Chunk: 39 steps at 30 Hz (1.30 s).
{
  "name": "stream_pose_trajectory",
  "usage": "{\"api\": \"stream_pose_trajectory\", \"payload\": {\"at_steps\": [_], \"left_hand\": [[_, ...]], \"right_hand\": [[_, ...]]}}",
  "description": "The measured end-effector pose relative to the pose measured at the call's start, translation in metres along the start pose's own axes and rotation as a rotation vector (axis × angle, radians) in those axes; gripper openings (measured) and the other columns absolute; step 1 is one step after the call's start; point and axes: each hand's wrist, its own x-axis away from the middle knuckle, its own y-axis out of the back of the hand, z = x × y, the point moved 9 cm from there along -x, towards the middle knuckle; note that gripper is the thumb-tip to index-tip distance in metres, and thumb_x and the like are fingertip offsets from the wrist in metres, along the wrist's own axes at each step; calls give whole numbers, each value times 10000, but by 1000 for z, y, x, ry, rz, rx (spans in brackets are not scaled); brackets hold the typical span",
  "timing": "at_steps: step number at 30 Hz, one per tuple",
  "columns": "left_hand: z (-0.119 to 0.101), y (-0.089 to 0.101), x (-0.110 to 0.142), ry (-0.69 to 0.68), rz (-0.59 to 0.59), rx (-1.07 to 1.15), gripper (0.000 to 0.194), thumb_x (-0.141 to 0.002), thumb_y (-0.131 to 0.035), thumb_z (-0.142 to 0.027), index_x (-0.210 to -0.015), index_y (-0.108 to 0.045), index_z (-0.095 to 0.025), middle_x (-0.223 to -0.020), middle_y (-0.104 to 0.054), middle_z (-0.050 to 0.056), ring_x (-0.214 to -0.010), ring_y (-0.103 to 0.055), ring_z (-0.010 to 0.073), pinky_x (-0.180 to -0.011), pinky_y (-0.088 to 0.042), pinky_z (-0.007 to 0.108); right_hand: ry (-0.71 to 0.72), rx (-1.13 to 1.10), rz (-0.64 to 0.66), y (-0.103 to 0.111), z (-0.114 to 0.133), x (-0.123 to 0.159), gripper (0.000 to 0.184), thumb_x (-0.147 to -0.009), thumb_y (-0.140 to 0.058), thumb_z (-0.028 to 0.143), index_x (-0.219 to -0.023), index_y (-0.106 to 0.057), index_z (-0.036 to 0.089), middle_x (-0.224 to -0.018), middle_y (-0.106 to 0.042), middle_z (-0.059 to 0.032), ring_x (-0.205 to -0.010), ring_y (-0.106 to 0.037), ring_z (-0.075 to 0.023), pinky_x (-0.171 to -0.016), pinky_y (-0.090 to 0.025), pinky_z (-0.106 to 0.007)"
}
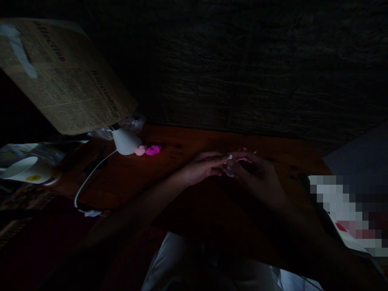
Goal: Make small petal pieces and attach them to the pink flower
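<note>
My left hand (201,167) reaches in over the wooden table, its fingers drawn together at a small whitish lump (230,171). From the other side my right hand (257,171) meets it, thumb and fingers closed around the same lump. The lump may be modelling clay, but dim light and the fingers hide much of it. Just behind the hands lie small pink pieces (245,159). Farther left, a pale pink clay-like lump (140,150) touches a bright magenta one (153,150).
A lamp with a newsprint shade (72,76) and white base (125,141) stands at the left, its cable (87,178) hanging over the edge. Beside it is a paper cup (30,171). A dark-edged device with a blurred screen (336,202) is at the right. A dark wall (227,72) rises behind.
</note>
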Motion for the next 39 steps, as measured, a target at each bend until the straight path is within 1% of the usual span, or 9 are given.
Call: {"api": "stream_pose_trajectory", "payload": {"at_steps": [4,9,12,16,19,22,29,34,39], "left_hand": [[-24,17,5,-21,15,-350,406,-774,-783,-503,-932,-717,-135,-845,-705,51,-739,-632,113,-677,-475,243],[-91,71,22,-293,-270,-994,355,-814,-734,-472,-959,-720,-148,-963,-734,61,-885,-649,153,-802,-494,280],[-83,84,22,-202,-240,-1185,440,-812,-715,-514,-1060,-702,-150,-982,-736,69,-820,-645,154,-735,-481,273],[-54,75,15,-91,-114,-1377,372,-784,-758,-410,-1054,-707,-159,-1019,-724,74,-870,-639,169,-757,-462,277],[-38,68,10,-59,-38,-1294,310,-789,-752,-313,-1059,-708,-166,-1034,-723,63,-913,-639,169,-807,-467,287],[-36,67,7,-72,-45,-1069,321,-764,-750,-236,-1067,-691,-148,-1003,-718,57,-873,-636,147,-797,-480,283],[-54,45,14,-163,-12,-612,353,-714,-804,-215,-1037,-682,-141,-1083,-712,76,-967,-660,146,-864,-513,294],[-52,25,15,-188,77,-517,332,-722,-809,-185,-1030,-690,-149,-1057,-727,78,-955,-669,147,-881,-511,289],[-45,20,12,-199,86,-523,312,-736,-803,-199,-1024,-697,-145,-1047,-731,79,-942,-674,147,-849,-513,269]], "right_hand": [[32,100,-4,6,5,-1,167,-881,-716,353,-980,-729,219,-953,-773,-50,-827,-720,-195,-740,-575,-320],[227,557,221,-21,20,9,128,-945,-615,240,-1005,-725,211,-914,-750,-54,-738,-692,-173,-707,-549,-300],[345,860,424,-54,16,26,167,-953,-575,149,-1019,-720,197,-1030,-745,-83,-862,-708,-200,-749,-543,-299],[369,1075,666,-81,0,47,243,-922,-575,55,-1084,-719,165,-1065,-742,-96,-816,-703,-198,-677,-527,-287],[346,1015,701,-80,-1,48,250,-917,-579,49,-1087,-721,165,-1093,-739,-96,-828,-708,-190,-683,-530,-279],[323,852,629,-67,8,38,235,-923,-578,80,-1045,-739,201,-1076,-750,-81,-856,-716,-186,-736,-542,-285],[80,524,94,-8,19,6,228,-934,-613,289,-1088,-760,209,-859,-791,-62,-654,-706,-196,-628,-549,-320],[-115,303,85,-5,1,6,303,-891,-654,413,-1053,-766,183,-717,-767,-45,-542,-679,-182,-515,-518,-283],[-128,302,87,-5,-7,5,308,-886,-645,438,-993,-769,178,-731,-770,-51,-543,-676,-180,-508,-504,-278]]}}
